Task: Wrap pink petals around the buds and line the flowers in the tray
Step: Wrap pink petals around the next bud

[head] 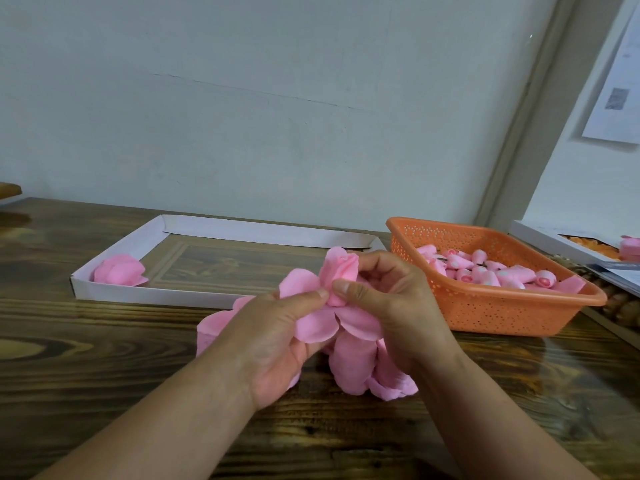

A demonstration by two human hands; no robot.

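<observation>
I hold a half-wrapped pink flower (pixel 337 275) above the bench (pixel 104 358), just in front of the white tray (pixel 114 245), my left hand (pixel 277 341) and right hand (pixel 391 306) both pinching its petals with curled fingers (pixel 349 289). A pile of loose petals (pixel 353 365) lies under my hands. One finished flower (pixel 119 270) sits in the tray's left corner, and the orange basket (pixel 502 306) of buds (pixel 485 271) stands just right of the tray.

A dark wooden table (pixel 104 358) with bold grain fills the near scene. Behind it stands a plain pale wall (pixel 277 98), with a printed paper (pixel 616 95) posted far right.
</observation>
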